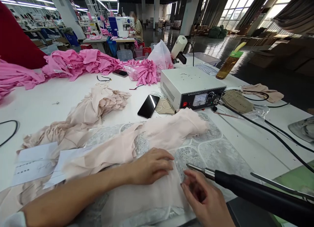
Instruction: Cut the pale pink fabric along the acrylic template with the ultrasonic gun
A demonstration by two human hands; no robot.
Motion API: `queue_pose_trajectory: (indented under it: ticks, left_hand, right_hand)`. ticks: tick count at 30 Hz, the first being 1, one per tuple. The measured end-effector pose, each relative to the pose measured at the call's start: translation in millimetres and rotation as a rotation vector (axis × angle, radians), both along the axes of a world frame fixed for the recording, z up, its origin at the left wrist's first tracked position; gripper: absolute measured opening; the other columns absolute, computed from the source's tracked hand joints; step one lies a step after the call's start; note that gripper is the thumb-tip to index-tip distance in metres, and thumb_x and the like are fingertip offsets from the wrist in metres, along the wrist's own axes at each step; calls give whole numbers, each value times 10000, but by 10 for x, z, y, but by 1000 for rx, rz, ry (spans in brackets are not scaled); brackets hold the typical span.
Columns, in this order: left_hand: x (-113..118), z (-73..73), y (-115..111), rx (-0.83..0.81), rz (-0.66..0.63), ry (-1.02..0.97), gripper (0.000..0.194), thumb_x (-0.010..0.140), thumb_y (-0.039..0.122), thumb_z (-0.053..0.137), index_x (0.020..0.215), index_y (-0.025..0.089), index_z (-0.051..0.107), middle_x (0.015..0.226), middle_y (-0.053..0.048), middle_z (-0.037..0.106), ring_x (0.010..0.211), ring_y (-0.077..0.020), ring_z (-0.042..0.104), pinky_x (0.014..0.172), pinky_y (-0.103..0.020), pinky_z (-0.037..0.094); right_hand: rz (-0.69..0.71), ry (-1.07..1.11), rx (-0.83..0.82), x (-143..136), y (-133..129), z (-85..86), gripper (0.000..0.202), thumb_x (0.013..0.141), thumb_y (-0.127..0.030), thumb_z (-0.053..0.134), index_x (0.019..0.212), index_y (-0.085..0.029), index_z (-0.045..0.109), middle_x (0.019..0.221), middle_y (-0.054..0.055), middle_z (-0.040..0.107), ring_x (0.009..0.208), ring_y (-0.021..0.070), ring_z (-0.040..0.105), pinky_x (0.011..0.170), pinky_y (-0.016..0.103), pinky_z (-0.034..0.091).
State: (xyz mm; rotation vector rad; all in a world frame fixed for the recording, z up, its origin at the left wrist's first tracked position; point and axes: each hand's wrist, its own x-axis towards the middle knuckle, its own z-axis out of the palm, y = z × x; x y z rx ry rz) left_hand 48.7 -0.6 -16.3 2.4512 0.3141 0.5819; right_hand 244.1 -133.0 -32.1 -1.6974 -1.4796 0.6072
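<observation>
The writing on the paper slips, grey box and plastic bag is illegible.

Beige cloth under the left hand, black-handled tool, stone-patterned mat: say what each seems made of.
Cloth: thin, matte fabric, draping limply; fibre unclear. Tool: metal tip, by its glint; smooth black handle, perhaps plastic. Mat: perhaps printed vinyl, its stone pattern lying flat.

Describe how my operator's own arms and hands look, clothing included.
Both the left hand and the right hand are bare, with no gloves. The left forearm is uncovered up to the edge of a pale sleeve at the picture's lower left corner. No right sleeve shows.
</observation>
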Motion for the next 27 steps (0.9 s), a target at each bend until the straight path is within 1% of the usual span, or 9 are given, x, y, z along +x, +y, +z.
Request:
queue_pose_trajectory:
  ticks: [3, 6, 10, 14, 16, 18, 21, 24, 27]
  left_hand:
    - [-23, 18, -21, 155, -70, 45, 148, 990, 169, 477, 1057, 174, 609, 1200, -119, 627, 1149, -216, 568, 1004, -367, 398]
    - [-31, 55, -35, 257, -103, 97, 178, 1000, 151, 442, 1104, 166, 585, 1179, -114, 638, 1115, -218, 574, 980, -368, 388]
    - [-37, 106, -46, 338, -106, 171, 212, 987, 112, 416, 1126, 149, 572, 1131, -117, 649, 1039, -213, 591, 948, -373, 396]
    - [-16, 148, -64, 419, -154, 185, 243, 982, 93, 391, 1156, 126, 558, 1147, -141, 646, 1045, -232, 589, 950, -406, 400]
    - [11, 170, -76, 443, -200, 161, 240, 989, 89, 384, 1160, 112, 552, 1128, -148, 652, 1049, -236, 593, 947, -411, 410]
    - [44, 192, -89, 444, -221, 139, 233, 994, 77, 377, 1151, 107, 547, 1094, -146, 659, 1031, -230, 603, 930, -403, 425]
    - [88, 209, -107, 408, -194, 121, 223, 990, 53, 374, 1127, 113, 540, 1055, -137, 660, 976, -221, 615, 880, -378, 444]
    - [112, 183, -113, 323, -111, 130, 194, 980, 68, 409, 1101, 131, 547, 1057, -128, 645, 932, -211, 608, 836, -353, 458]
    - [132, 139, -97, 218, -23, 157, 167, 977, 126, 458, 1100, 159, 567, 1106, -122, 615, 978, -210, 592, 862, -345, 473]
  right_hand:
    - [137, -188, 207, 56, -32, -58, 147, 880, -260, 569, 1022, -226, 589, 735, -7, 636, 488, 107, 550, 467, 211, 462]
    - [236, -337, 331, 99, -30, -107, 166, 868, -135, 537, 1014, -205, 575, 817, 36, 657, 617, 122, 649, 537, 192, 503]
    - [293, -387, 347, 137, -58, -126, 176, 859, -66, 487, 948, -187, 580, 773, 49, 629, 631, 126, 660, 559, 192, 513]
    - [322, -396, 363, 168, -107, -149, 234, 850, -62, 515, 1037, -186, 579, 815, 66, 646, 694, 146, 676, 580, 207, 522]
    - [298, -369, 354, 165, -109, -158, 223, 859, -63, 504, 1018, -200, 580, 802, 55, 641, 683, 140, 665, 572, 207, 515]
    - [263, -332, 332, 144, -87, -153, 185, 871, -67, 482, 943, -208, 578, 753, 34, 616, 640, 125, 639, 558, 204, 503]
    - [215, -289, 286, 94, -25, -126, 174, 883, -83, 450, 844, -208, 563, 691, 6, 574, 550, 100, 586, 502, 194, 464]
    - [186, -288, 252, 50, 36, -110, 158, 869, -103, 450, 812, -206, 555, 681, -2, 571, 504, 96, 566, 460, 203, 433]
    - [158, -303, 236, 24, 77, -119, 110, 837, -118, 495, 797, -208, 545, 684, -7, 579, 491, 105, 564, 445, 222, 417]
